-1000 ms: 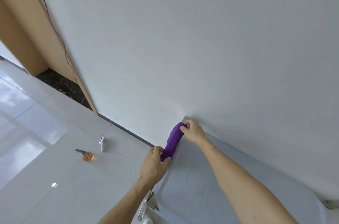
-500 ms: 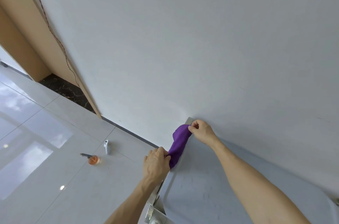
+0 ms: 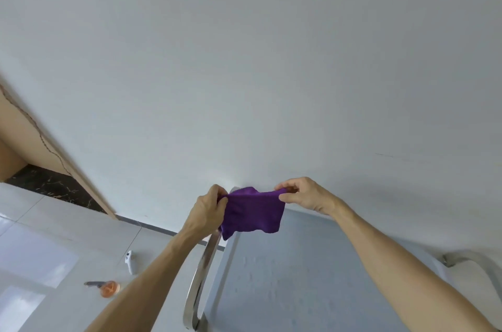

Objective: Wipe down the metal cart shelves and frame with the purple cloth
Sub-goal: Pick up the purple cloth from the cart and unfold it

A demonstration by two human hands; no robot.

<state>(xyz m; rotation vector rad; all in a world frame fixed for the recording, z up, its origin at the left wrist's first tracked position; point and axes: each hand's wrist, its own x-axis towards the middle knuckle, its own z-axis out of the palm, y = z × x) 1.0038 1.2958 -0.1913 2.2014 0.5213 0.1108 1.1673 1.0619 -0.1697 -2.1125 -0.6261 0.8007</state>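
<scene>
The purple cloth (image 3: 252, 212) hangs spread out in the air between both hands, above the far left corner of the metal cart's top shelf (image 3: 293, 285). My left hand (image 3: 207, 212) pinches its left top corner and my right hand (image 3: 304, 195) pinches its right top corner. The cloth's lower edge dangles free just above the shelf. The cart's curved steel handle (image 3: 201, 277) runs along the shelf's left side, below my left hand. Another curved frame tube (image 3: 472, 261) shows at the right edge.
A white wall (image 3: 244, 59) stands right behind the cart. On the pale tiled floor (image 3: 54, 236) to the left lie a small white device (image 3: 129, 261) and an orange round object (image 3: 108, 288). A beige door frame (image 3: 27, 136) is at far left.
The cloth was a narrow bundle held along the shelf's left edge; both hands have lifted it and pulled it apart into a flat sheet. The camera view has shifted right.
</scene>
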